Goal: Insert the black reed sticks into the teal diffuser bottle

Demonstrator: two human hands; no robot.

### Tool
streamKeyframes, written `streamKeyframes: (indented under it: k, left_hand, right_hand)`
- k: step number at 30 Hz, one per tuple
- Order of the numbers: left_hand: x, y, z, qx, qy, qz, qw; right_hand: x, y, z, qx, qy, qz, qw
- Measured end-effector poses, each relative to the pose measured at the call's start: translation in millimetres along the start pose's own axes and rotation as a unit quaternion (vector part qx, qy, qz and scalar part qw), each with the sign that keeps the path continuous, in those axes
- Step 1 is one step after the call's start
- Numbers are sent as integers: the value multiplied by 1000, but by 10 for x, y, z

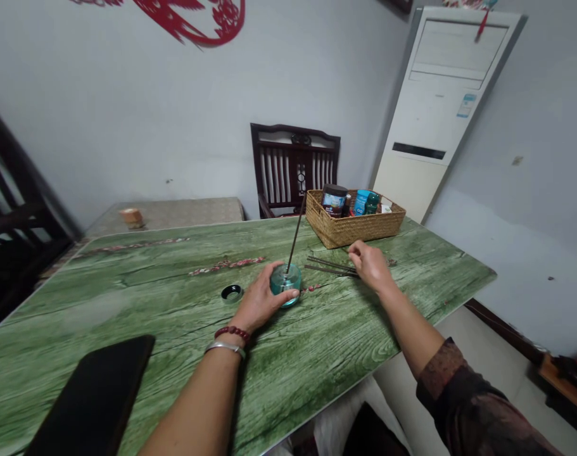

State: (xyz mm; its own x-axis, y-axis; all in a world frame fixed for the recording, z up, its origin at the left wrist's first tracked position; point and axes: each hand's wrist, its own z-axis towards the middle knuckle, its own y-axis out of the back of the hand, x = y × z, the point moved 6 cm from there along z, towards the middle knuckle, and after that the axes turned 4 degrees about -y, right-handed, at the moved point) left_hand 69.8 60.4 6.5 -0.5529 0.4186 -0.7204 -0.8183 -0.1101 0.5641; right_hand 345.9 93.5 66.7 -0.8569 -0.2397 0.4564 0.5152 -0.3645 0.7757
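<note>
Two hands are held low over the green wood-grain bench. The left hand is wrapped around a teal glass jar near the bench's middle, its fingers closed on the glass. A thin dark stick is propped at a tilt in the jar, and it could be tipped out if the jar is jolted. The right hand is curled just beside loose sticks, fingers half closed; whether any is gripped cannot be told. Those sticks could be scattered by a careless sweep of the wrist.
</note>
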Motion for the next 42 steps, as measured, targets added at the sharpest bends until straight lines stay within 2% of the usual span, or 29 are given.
streamKeyframes:
  k: [2, 3, 6, 8, 11, 15, 21, 25, 29, 32, 35, 39, 42]
  left_hand:
    - [1, -1, 1, -2, -2, -2, 1000]
    - [5, -3, 3, -2, -3, -3, 1000]
    - [27, -15, 8, -3, -9, -5, 1000]
    - [43, -21, 11, -3, -12, -8, 1000]
    - [52, -20, 12, -7, -15, -10, 1000]
    - [33, -11, 4, -10, -11, -12, 1000]
    - [16, -11, -1, -10, -14, -6, 1000]
    - [34, -18, 7, -9, -20, -7, 1000]
    - [39, -17, 11, -9, -19, -3, 1000]
    - [27, -15, 5, -6, -12, -5, 1000]
    - [6, -3, 1, -9, -8, -3, 1000]
    - [-13, 12, 5, -13, -4, 4, 1000]
    - [-15, 16, 11, -14, -6, 9, 1000]
  right_hand:
    - [94, 208, 58, -62, 10, 139, 988]
    - [160, 294, 80, -81, 17, 219, 972]
    - [451, 445, 109, -92, 44, 435, 894]
    - [690, 459, 104, -86, 62, 519, 848]
    - [994, 344, 96, -68, 75, 559, 823]
    - [1169, 56, 126, -44, 73, 551, 830]
    - [1154, -308, 171, -25, 60, 528, 847]
    - [1158, -498, 142, 15, 48, 444, 895]
    - [1131, -465, 80, 29, 80, 329, 940]
    - [911, -317, 52, -2, 81, 272, 959]
    - [502, -228, 29, -36, 43, 182, 982]
    - [-50, -319, -30, -21, -28, 25, 999]
    - [-239, -447, -78, 21, -50, -62, 997]
